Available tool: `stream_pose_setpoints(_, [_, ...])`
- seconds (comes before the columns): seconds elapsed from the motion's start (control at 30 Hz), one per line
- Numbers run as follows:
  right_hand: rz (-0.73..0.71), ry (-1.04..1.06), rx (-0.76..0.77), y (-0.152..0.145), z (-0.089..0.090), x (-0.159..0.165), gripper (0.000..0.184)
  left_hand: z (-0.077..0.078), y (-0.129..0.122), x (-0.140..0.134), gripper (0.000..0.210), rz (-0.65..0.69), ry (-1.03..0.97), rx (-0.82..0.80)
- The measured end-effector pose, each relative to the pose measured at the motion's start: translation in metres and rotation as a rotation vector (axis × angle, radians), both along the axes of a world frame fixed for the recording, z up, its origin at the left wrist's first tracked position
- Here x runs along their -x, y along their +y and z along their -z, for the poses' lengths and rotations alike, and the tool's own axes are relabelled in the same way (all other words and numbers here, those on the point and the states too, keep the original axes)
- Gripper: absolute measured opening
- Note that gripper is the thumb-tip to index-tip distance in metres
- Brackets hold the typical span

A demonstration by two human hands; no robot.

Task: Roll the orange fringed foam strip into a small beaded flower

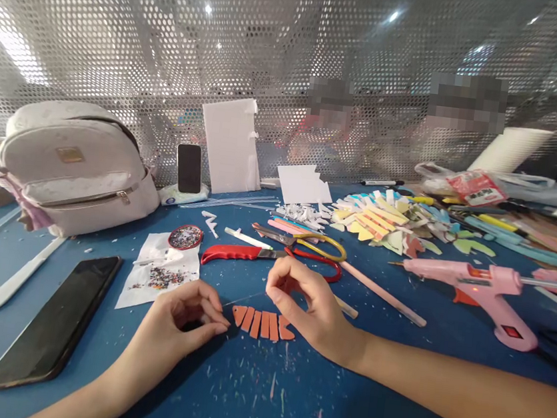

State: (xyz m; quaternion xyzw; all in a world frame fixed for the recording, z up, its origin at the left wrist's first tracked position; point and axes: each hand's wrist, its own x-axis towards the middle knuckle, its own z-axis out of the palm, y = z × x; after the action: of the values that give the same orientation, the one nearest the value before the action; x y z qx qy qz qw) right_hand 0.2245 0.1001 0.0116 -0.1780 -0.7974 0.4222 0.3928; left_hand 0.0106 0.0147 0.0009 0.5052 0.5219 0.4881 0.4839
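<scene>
Fish-shaped row of flat orange pieces (pixel 264 325) lay on blue desk (pixel 217 390), left hand (pixel 170 321) at its nine o'clock, right hand (pixel 310 306) at two, grips nearly pinched, hold unclear; aligning faint thin strand (pixel 246 296) seemingly next needed steadiness.

- Back: grey perforated metal panel (pixel 166 48), round holes, spans full frame width.
- Blurred shapes (pixel 320 130) on panel; can't tell if see-through or reflection.
- Light: long bright strip (pixel 15 28) upper left, small bright spots (pixel 394 15) along the top.
- Furniture: dark blue tabletop (pixel 356 412), pale specks toward the front.
</scene>
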Motion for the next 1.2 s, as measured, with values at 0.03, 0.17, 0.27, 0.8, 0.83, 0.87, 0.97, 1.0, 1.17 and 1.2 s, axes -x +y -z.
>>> stream_pose_setpoints(0.03, [0.001,-0.004,0.002,0.0002,0.0001,0.0000,0.012,-0.0005,-0.0003,-0.0004,0.016,0.001,0.002,-0.001])
stream_pose_setpoints(0.17, [-0.014,-0.025,0.010,0.0010,0.0016,-0.0009,0.012,-0.0013,-0.0009,-0.0007,0.015,0.008,0.012,-0.005])
stream_pose_setpoints(0.27, [-0.025,-0.034,0.014,0.0014,0.0030,-0.0016,0.012,-0.0015,-0.0008,-0.0005,0.015,0.000,0.008,-0.012])
stream_pose_setpoints(0.8, [0.072,-0.019,0.022,0.0019,0.0031,-0.0005,0.014,0.0008,0.0000,0.0006,0.019,-0.019,-0.024,-0.038])
stream_pose_setpoints(0.83, [0.066,-0.014,0.022,0.0017,0.0029,-0.0007,0.014,0.0006,0.0000,0.0008,0.020,-0.019,-0.032,-0.041])
stream_pose_setpoints(0.87, [0.061,-0.010,0.019,0.0014,0.0026,-0.0009,0.014,0.0005,0.0000,0.0011,0.020,-0.018,-0.036,-0.046])
stream_pose_setpoints(0.97, [0.055,0.006,0.008,0.0003,0.0011,-0.0013,0.014,0.0007,0.0002,0.0024,0.022,-0.019,-0.034,-0.062])
stream_pose_setpoints(1.0, [0.055,0.011,0.006,-0.0001,0.0006,-0.0013,0.014,0.0008,0.0004,0.0028,0.022,-0.022,-0.034,-0.066])
stream_pose_setpoints(1.17, [0.056,0.027,0.005,-0.0010,-0.0003,-0.0010,0.014,0.0014,0.0014,0.0043,0.022,-0.035,-0.060,-0.068])
stream_pose_setpoints(1.2, [0.057,0.029,0.003,-0.0009,-0.0003,-0.0009,0.015,0.0014,0.0016,0.0046,0.022,-0.037,-0.064,-0.067])
